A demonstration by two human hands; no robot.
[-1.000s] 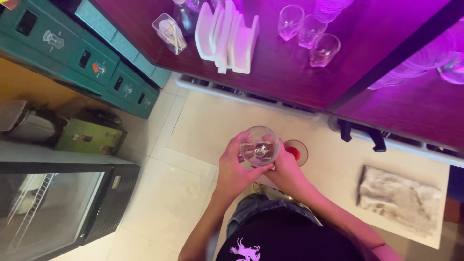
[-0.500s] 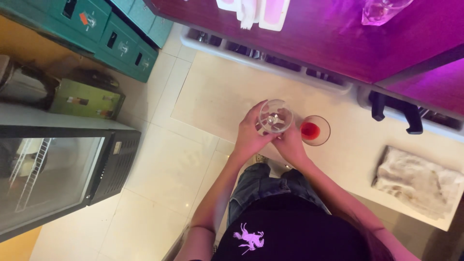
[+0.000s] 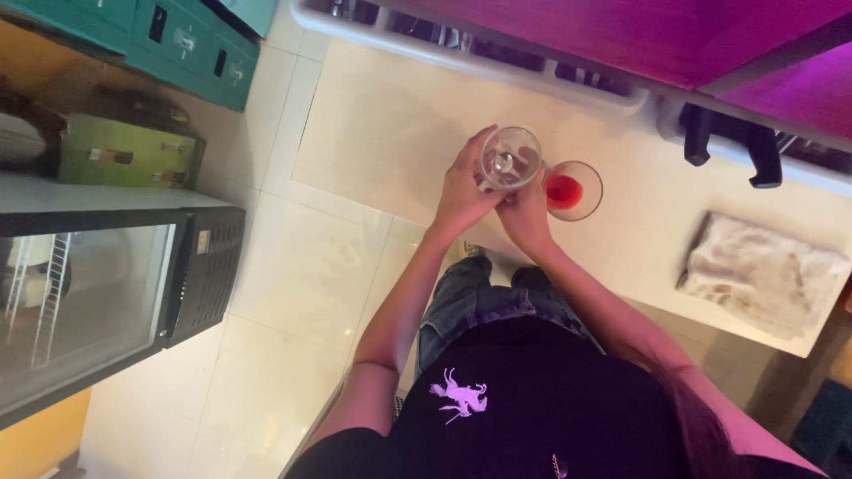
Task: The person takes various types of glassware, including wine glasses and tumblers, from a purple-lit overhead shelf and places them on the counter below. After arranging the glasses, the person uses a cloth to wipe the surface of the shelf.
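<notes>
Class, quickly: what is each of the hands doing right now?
Left hand: closed around the empty clear glass.
Right hand: holds the glass with red liquid.

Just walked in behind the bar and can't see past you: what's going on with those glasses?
A person stands over a pale floor mat, holding two glasses at waist height. The left hand grips an empty glass; the right hand holds a glass with red liquid beside it. A crumpled cloth lies on the mat's right end.
</notes>
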